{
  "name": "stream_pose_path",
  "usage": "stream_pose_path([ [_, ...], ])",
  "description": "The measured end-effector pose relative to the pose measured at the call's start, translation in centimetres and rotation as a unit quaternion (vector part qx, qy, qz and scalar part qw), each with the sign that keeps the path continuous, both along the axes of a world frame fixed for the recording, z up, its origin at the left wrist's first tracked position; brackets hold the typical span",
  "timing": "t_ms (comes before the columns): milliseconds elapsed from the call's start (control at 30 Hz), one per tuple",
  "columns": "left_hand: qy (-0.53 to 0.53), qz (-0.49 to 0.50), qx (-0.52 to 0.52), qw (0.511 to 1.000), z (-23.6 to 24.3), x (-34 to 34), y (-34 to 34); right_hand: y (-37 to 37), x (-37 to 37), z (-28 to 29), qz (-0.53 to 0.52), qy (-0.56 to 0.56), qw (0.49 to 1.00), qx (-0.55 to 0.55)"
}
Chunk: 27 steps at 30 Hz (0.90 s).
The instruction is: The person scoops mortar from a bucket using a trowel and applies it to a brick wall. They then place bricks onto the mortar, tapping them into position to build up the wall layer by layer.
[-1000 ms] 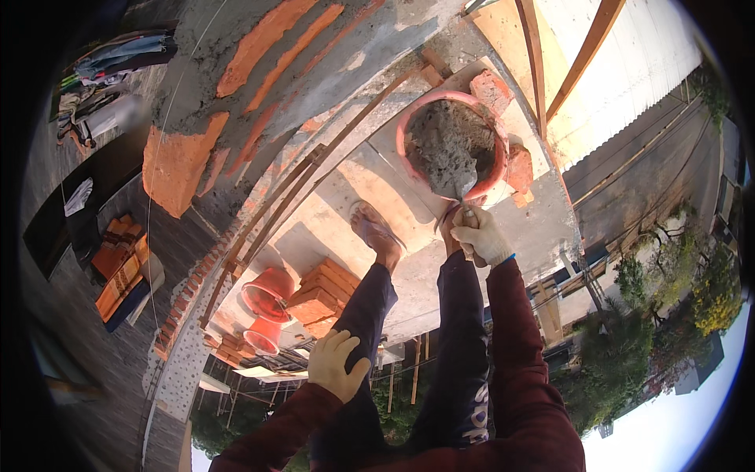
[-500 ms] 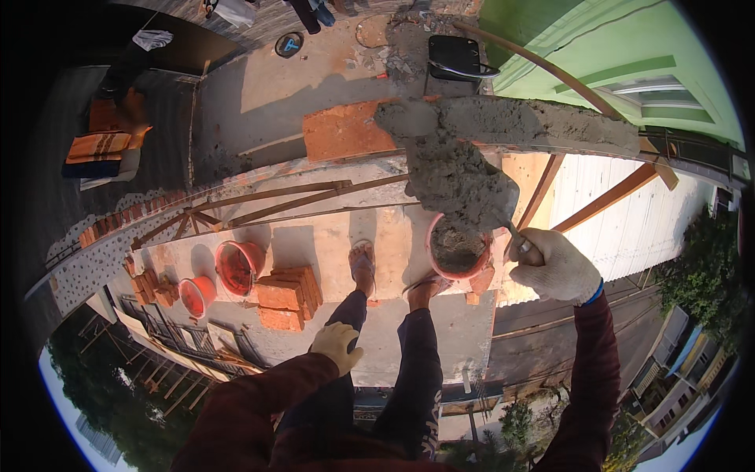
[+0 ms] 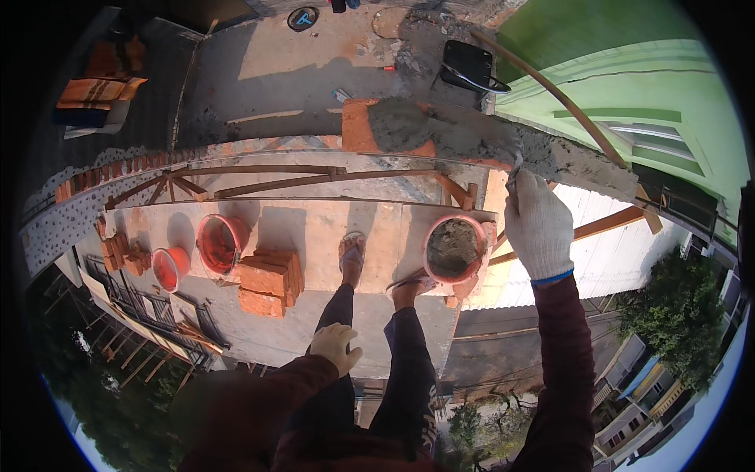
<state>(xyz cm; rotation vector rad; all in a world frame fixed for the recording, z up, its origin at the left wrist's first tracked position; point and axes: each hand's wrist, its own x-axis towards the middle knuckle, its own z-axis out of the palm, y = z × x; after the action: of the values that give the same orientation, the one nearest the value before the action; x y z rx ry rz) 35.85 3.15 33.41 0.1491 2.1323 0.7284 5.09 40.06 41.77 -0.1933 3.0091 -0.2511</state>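
High up on a building site, outdoors: scaffold platform [image 3: 314,228] underfoot, stacked bricks [image 3: 271,282], orange mortar buckets [image 3: 454,250], wet mortar [image 3: 487,141] spread along a brick wall top, rooftops far below.

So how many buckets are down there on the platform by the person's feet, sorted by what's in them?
Round orange-red plastic bucket filled with grey mortar: 1
Round orange-red plastic buckets with no mortar showing inside: 2
Total: 3 buckets
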Motion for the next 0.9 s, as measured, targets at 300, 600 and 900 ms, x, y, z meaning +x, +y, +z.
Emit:
stream_pose_path([
  [300, 0.005, 0.002, 0.000, 1.000, -0.1, 0.2, -1.3, 1.0, 13.8, 6.8, -0.176, -0.347, 0.899, -0.202],
  [600, -0.006, -0.029, 0.003, 1.000, -0.8, -0.2, -1.0, -3.9, 5.6, -6.6, -0.083, -0.155, 0.961, -0.215],
  [900, -0.027, -0.034, -0.015, 0.999, -0.1, -0.7, -0.6, -5.4, 7.0, -2.9, -0.023, -0.173, 0.966, -0.192],
])
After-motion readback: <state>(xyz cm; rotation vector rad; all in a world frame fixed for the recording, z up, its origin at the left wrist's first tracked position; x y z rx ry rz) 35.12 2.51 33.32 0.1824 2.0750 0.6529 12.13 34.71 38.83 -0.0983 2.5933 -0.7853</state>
